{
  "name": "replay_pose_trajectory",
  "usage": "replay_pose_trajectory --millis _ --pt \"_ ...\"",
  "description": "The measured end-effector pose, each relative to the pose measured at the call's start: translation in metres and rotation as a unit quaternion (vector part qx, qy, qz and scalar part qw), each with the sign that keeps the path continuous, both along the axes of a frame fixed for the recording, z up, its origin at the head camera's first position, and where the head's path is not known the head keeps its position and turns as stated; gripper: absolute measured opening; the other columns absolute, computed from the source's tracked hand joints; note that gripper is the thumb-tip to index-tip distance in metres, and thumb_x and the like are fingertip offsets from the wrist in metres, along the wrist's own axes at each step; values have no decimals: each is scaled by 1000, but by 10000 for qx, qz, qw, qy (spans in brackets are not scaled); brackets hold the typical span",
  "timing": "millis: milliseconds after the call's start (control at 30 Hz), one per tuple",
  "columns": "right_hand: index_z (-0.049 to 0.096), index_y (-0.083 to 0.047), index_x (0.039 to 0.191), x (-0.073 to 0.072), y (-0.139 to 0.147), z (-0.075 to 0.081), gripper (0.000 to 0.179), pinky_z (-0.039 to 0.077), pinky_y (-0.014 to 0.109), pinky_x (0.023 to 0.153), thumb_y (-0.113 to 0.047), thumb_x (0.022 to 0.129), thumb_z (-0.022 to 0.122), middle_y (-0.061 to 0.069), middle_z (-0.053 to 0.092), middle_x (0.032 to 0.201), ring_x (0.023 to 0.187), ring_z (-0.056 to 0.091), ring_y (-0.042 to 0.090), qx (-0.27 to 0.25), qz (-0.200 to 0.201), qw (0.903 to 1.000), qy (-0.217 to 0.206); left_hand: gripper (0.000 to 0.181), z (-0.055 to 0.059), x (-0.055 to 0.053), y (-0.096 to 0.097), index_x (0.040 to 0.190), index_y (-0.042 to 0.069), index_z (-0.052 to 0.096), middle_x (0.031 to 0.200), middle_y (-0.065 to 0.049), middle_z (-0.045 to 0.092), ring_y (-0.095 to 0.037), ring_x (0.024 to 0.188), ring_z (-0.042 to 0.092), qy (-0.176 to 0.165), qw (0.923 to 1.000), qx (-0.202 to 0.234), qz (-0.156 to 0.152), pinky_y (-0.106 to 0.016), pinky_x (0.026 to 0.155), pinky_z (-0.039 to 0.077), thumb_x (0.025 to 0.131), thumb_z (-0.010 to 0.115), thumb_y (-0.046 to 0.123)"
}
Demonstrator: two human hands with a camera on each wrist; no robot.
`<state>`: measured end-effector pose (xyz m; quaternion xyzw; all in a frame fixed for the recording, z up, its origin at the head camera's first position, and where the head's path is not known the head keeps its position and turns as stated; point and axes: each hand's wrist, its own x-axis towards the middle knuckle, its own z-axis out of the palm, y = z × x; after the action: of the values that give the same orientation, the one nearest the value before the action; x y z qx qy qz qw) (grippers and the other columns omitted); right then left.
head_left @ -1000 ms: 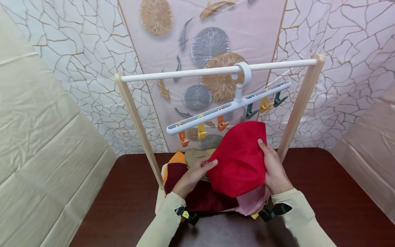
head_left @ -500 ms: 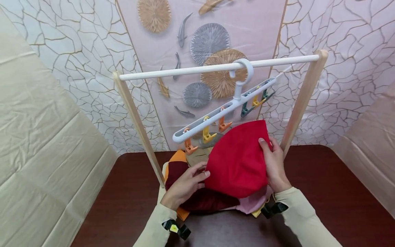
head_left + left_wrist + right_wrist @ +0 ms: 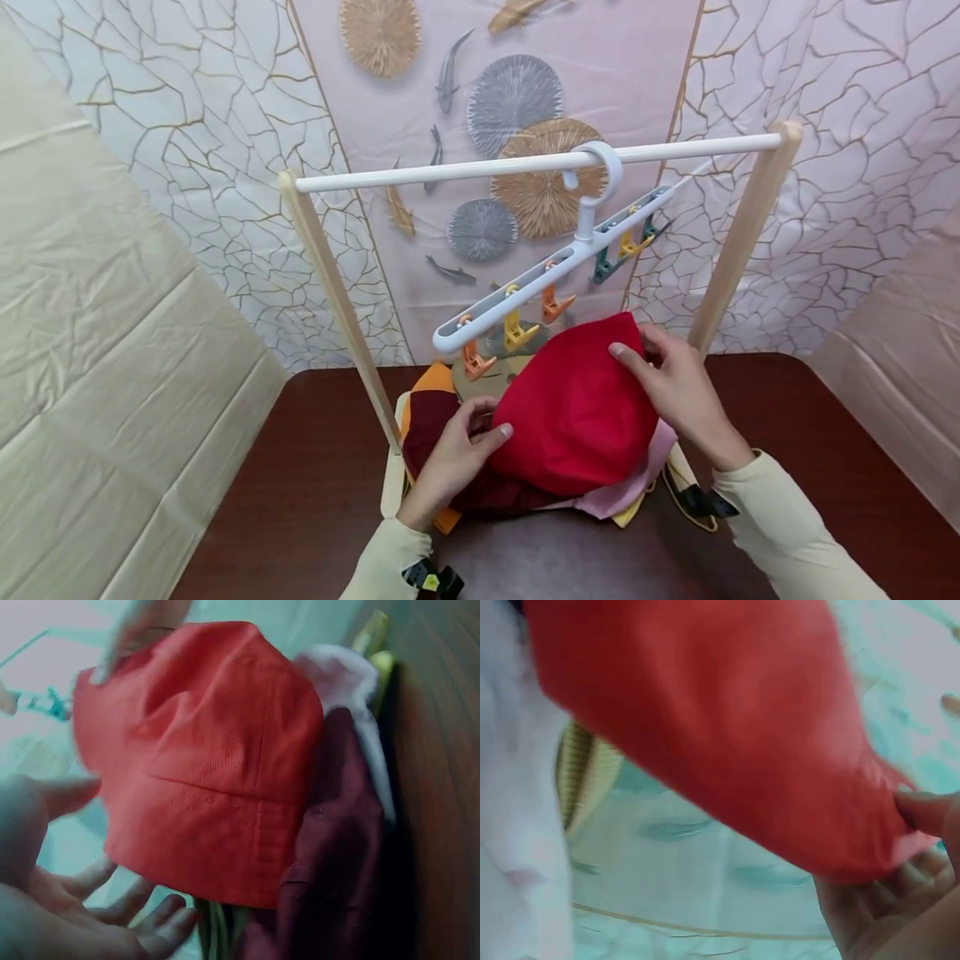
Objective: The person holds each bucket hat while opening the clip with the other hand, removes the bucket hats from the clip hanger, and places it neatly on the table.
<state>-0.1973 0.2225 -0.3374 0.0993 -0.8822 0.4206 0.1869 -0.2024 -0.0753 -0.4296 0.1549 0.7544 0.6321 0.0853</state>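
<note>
A red bucket hat (image 3: 577, 417) is held up above a heap of other cloth items. My right hand (image 3: 686, 392) pinches the hat's upper right edge, thumb in front and fingers behind, as the right wrist view shows on the red cloth (image 3: 727, 742). Beside the hat's left edge is my left hand (image 3: 457, 454), its thumb and fingers spread apart around the brim. In the left wrist view, the left fingers (image 3: 124, 904) lie loosely near the stitched brim of the hat (image 3: 202, 787), not closed on it. Whether they touch it cannot be told.
A white hanger (image 3: 555, 271) with orange, yellow and green clips hangs aslant from the white bar (image 3: 435, 175) of a wooden stand. Under the hat lie a maroon and orange cloth item (image 3: 431, 421), a tan one (image 3: 480, 379) and a pink one (image 3: 615, 500) on the dark table (image 3: 247, 483).
The red hat has tipped and lowered slightly. My left hand has loosened from its edge, and my right hand has shifted its hold at the upper right. The hanger has swung round.
</note>
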Motion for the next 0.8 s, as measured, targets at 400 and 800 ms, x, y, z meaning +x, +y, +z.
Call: replay_pose_trajectory --millis 400,800 --pt "78 -13 122 43 -15 31 33 61 21 67 2 93 77 5 78 108 84 71 9 127 951 9917 861 55 -1 -23 14 141 30 61 126 10 70 -11 110 68 542 9877 -363 -1419 -33 95 57 91 83 38" --pt "75 -10 125 42 9 23 26 59 17 66 -9 99 74 -14 75 102 78 72 5 -823 -287 9930 796 26 -17 -5 0 125 12 73 109 2 76 -10 96 71 215 9866 -177 -1609 -29 86 58 104 69 27"
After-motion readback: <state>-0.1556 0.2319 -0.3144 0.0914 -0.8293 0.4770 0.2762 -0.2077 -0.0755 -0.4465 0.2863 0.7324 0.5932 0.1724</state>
